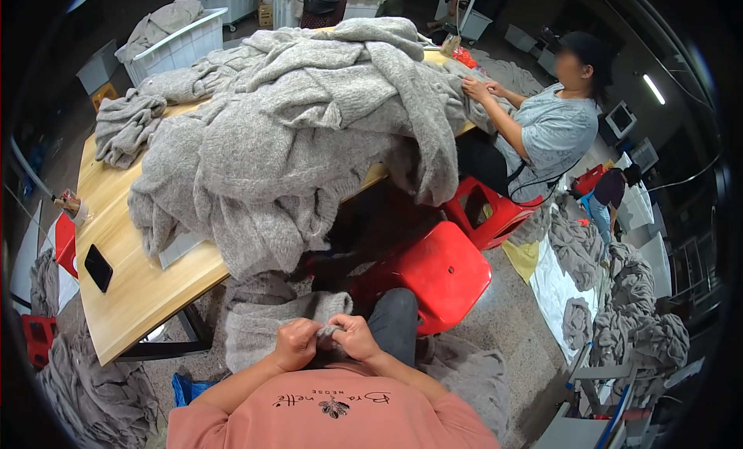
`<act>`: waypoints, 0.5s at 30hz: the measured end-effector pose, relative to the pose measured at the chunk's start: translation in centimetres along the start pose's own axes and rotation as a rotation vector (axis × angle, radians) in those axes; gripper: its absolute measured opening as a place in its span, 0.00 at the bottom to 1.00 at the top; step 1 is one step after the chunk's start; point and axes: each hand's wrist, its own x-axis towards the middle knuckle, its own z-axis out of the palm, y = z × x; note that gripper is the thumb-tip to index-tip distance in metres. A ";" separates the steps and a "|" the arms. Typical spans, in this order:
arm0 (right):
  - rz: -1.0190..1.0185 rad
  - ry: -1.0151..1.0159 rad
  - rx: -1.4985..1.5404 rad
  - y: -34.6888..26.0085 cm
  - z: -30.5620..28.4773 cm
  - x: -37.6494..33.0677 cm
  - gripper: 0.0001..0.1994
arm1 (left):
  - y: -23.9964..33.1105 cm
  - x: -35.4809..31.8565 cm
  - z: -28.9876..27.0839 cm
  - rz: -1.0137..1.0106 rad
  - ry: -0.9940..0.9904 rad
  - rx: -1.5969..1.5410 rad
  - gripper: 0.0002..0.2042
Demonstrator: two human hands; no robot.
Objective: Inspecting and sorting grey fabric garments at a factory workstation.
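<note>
A grey knitted garment lies across my lap, its upper part bunched between my hands. My left hand is closed on the knit, fingers curled in. Right beside it, my right hand pinches the same piece of fabric, the fingertips of both hands nearly meeting. Whether a small tool or thread is between the fingers is too small to make out. Ahead of me, a large heap of grey knitwear covers much of the wooden table and hangs over its near edge.
A black phone and a cup of tools sit on the table's left side. Red stools stand to my right. A seated co-worker handles grey knitwear at the far right. White bins stand behind; more knitwear piles lie on the floor.
</note>
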 end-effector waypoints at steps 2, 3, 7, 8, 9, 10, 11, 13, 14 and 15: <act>-0.133 0.100 -0.324 0.2 0.2 0.3 0.05 | 0.1 0.1 -0.1 0.060 -0.007 0.057 0.08; -0.260 0.211 -0.643 0.2 0.5 0.4 0.05 | 0.2 0.2 -0.2 0.081 -0.056 0.136 0.08; -0.612 0.304 -0.757 -0.6 1.5 1.2 0.08 | 0.7 0.9 -0.5 0.081 -0.056 0.176 0.07; -0.604 0.291 -0.726 -1.1 1.5 1.2 0.09 | 0.8 1.1 -0.5 0.028 0.003 0.092 0.07; -0.620 0.301 -0.725 -1.6 1.5 1.3 0.09 | 0.8 1.3 -0.5 -0.061 0.039 0.025 0.07; -0.637 0.249 -0.697 -2.1 1.3 1.2 0.09 | 0.9 1.5 -0.5 -0.126 0.048 -0.002 0.09; -0.682 0.213 -0.645 -2.6 1.1 1.2 0.08 | 0.8 1.8 -0.6 -0.086 0.071 -0.019 0.09; -0.672 0.150 -0.643 -3.1 1.0 1.1 0.10 | 0.9 2.6 -0.9 -0.164 -0.089 -0.144 0.11; -0.808 0.235 -0.671 -3.1 1.0 0.9 0.10 | 1.0 3.1 -1.2 -0.295 -0.173 -0.232 0.13; -0.851 0.302 -0.726 -2.9 1.3 0.7 0.11 | 1.3 3.6 -1.7 -0.193 -0.029 -0.181 0.12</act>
